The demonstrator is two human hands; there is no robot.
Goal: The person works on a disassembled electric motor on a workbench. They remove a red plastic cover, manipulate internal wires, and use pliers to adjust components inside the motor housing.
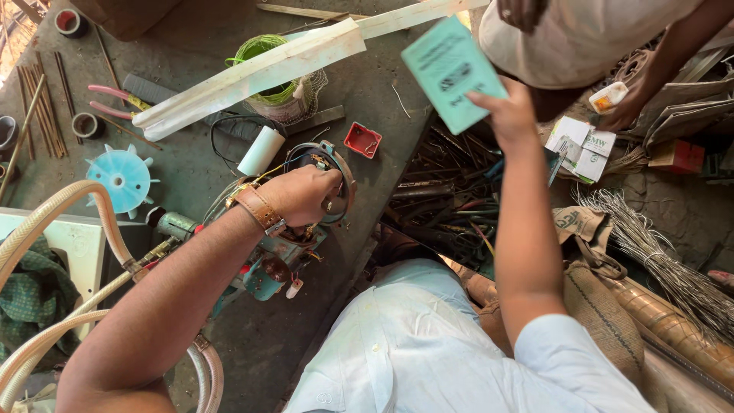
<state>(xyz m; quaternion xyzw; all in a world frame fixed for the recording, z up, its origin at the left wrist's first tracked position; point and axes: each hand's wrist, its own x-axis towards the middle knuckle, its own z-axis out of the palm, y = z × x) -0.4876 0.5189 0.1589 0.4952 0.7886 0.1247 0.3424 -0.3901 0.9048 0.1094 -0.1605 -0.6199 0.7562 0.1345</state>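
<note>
My left hand (300,194), with a brown leather watch strap on the wrist, rests on top of a round electric motor (330,163) with exposed windings and wires, gripping its upper rim. My right hand (505,112) is raised and holds a small green booklet (451,71) by its lower edge, up toward another person (581,34) in a beige garment at the top right. That person's hand (623,111) holds a small white bottle (609,95).
The dark workbench (191,160) carries a light-blue fan impeller (121,178), a white roll (261,150), a red square cap (362,140), a green wire spool (264,50), pink-handled pliers (115,101) and a long white strip (252,73). Hoses (84,199) curve at left. Scrap metal (443,203) and sacks lie at right.
</note>
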